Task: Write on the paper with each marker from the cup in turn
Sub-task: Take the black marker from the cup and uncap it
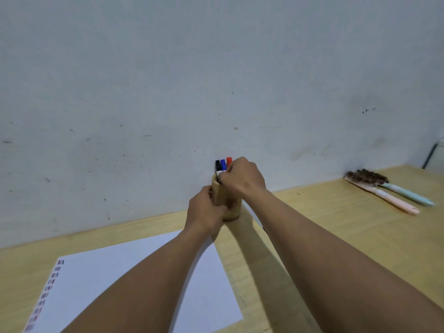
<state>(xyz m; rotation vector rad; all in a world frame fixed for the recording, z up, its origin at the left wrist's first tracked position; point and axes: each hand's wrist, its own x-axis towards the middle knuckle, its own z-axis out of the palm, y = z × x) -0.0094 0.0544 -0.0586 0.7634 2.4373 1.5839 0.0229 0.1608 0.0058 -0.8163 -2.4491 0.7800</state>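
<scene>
A tan wooden cup (219, 192) stands on the table near the wall, holding three markers with black (217, 164), blue (223, 164) and red (229, 161) caps. My left hand (205, 211) wraps around the cup's lower left side. My right hand (243, 176) is at the cup's rim, fingers closed around the marker barrels; which marker it pinches is hidden. A white paper (101, 272) lies at the front left, partly under my left forearm, with a column of small red, blue and black marks (48, 292) down its left edge.
The light wooden table (336, 236) ends at a grey-white wall (216, 80). Two brushes lie at the back right, one with a pink handle (394, 200) and one with a pale blue handle (408, 195).
</scene>
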